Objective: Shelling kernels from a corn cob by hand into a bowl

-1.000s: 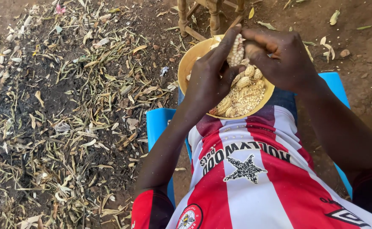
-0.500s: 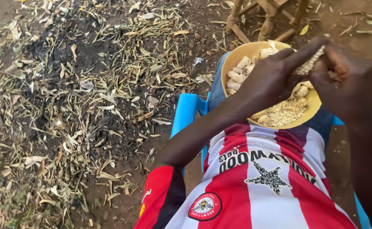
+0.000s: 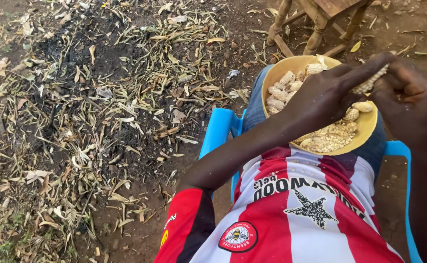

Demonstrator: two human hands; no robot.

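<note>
While curled: both hands (image 3: 369, 92) on cob (image 3: 369, 84)

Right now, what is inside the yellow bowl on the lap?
The yellow bowl holds several pale maize cobs and loose kernels. The left hand and the right hand, gripping one cob, cover its middle.

Two bare hands, the left hand (image 3: 325, 95) and the right hand (image 3: 408, 100), share one pale maize cob (image 3: 369, 84). One round yellow bowl (image 3: 364, 129), right of centre, one blue plastic chair (image 3: 218, 129), and one wooden stool (image 3: 320, 24) at upper right.
</note>
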